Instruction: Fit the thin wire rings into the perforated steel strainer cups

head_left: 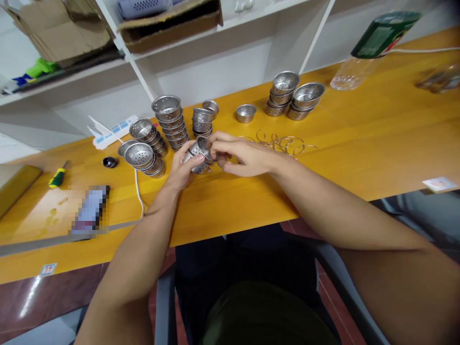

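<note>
My left hand (183, 167) is wrapped round small perforated metal strainer cups (200, 147), held tilted just above the table. At their right rim my right hand (239, 154) has its fingers curled together; whatever they pinch, if anything, is hidden. Behind my hands rises a tall stack of the same cups (167, 109), with a shorter stack (203, 120) beside it. More stacked cups (139, 157) stand to the left. Thin metal wire rings (287, 143) lie in a loose pile just beyond my right wrist.
A single cup (246, 113) and further stacks (285, 84) stand at the back. Right of them is a plastic bottle (373, 40). On the left lie a phone (89, 208), a screwdriver (58, 177), a power strip (117, 132) and a white cable (139, 194). Shelves (215, 57) border the table's back.
</note>
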The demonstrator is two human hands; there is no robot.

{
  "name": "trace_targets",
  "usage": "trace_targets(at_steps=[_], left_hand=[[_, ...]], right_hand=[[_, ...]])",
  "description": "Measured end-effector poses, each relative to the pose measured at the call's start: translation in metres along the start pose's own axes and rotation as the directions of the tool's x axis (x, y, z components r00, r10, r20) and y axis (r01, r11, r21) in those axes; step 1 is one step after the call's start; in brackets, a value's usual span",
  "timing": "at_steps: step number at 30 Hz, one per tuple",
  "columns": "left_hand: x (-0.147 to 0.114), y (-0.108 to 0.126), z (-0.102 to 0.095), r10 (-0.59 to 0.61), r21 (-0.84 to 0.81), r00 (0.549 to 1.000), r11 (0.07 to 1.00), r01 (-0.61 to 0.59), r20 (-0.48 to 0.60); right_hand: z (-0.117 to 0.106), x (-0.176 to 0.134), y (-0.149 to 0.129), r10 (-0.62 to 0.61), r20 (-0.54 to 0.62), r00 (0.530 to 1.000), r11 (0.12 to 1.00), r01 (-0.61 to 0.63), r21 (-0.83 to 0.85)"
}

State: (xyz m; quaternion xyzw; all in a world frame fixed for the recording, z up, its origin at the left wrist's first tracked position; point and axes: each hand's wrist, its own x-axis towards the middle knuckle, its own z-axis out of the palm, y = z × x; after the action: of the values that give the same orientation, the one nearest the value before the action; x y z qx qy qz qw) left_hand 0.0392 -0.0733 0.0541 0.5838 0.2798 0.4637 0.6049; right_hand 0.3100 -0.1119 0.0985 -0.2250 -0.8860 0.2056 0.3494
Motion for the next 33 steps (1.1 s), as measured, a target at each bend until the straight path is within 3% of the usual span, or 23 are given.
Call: trace_targets(at_steps=[7,14,17,20,22,25,27,28,30,33], left_hand=[[-0.001,-0.001,0.000,-0.149,-0.038,0.987,0.988,0.152,0.067],[-0.001,-0.003,0.001,-0.072,-0.054,0.992,0.995,0.078,0.099],[-0.002,-0.005,-0.002,-0.048,-0.044,0.993,0.998,0.054,0.112],[-0.002,-0.010,-0.006,-0.034,-0.024,0.992,0.999,0.037,0.118],[-0.002,-0.015,-0.008,-0.003,0.022,0.995,1.000,0.001,0.099],[0.002,-0.020,-0.010,0.049,0.100,0.998,0.994,-0.052,0.030],[0.005,-0.023,-0.011,0.064,0.120,0.998,0.991,-0.061,-0.026],[0.006,-0.023,-0.011,0.066,0.123,0.997,0.991,-0.060,-0.049],[0.009,-0.024,-0.012,0.067,0.127,0.994,0.990,-0.056,-0.089],[0.011,-0.022,-0.011,0.060,0.147,0.989,0.988,-0.040,-0.135]], right_hand=[[-0.007,0.000,0.006,-0.034,-0.005,0.999,0.989,0.034,0.147],[0.012,0.008,0.017,-0.025,-0.201,0.979,0.950,0.086,0.301],[0.023,0.016,0.018,0.128,-0.332,0.935,0.891,0.039,0.453],[0.020,0.018,0.022,0.378,-0.401,0.834,0.756,-0.028,0.654],[0.010,0.014,0.032,0.473,-0.416,0.777,0.724,-0.074,0.685],[-0.011,0.001,0.057,0.470,-0.477,0.743,0.845,-0.223,0.485],[-0.022,-0.010,0.074,0.444,-0.418,0.792,0.896,-0.384,0.224],[-0.027,-0.014,0.080,0.464,-0.347,0.815,0.882,-0.461,0.096],[-0.032,-0.021,0.087,0.537,-0.230,0.812,0.819,-0.567,-0.089],[-0.034,-0.023,0.082,0.512,-0.308,0.802,0.799,-0.576,-0.171]])
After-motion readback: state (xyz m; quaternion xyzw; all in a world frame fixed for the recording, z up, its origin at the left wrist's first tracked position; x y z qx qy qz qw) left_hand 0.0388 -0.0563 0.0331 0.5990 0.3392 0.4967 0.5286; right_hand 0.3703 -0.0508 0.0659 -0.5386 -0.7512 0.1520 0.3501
